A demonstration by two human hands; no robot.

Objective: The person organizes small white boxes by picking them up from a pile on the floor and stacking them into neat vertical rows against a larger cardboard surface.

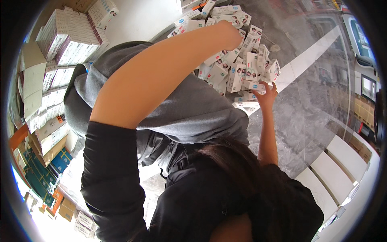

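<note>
A heap of small white printed cartons (235,74) lies on the floor before me. My left hand (231,35) reaches over the upper part of the heap; its fingers are hidden behind the hand, so what it holds cannot be told. At the heap's near right edge, my right hand (266,93) has thumb and forefinger about the end of a white carton with a blue oval mark (253,86). More cartons (246,104) lie just below that one. The cartons bear printed pictures and writing, and lie at mixed angles.
Grey cloth (181,106) covers my lap, close to the heap. Stacked cartons (78,39) and an opened cardboard box (31,78) stand at left. A white strip (305,63) crosses the grey floor (290,127) by a glass pane. White steps or shelves (332,169) lie at lower right.
</note>
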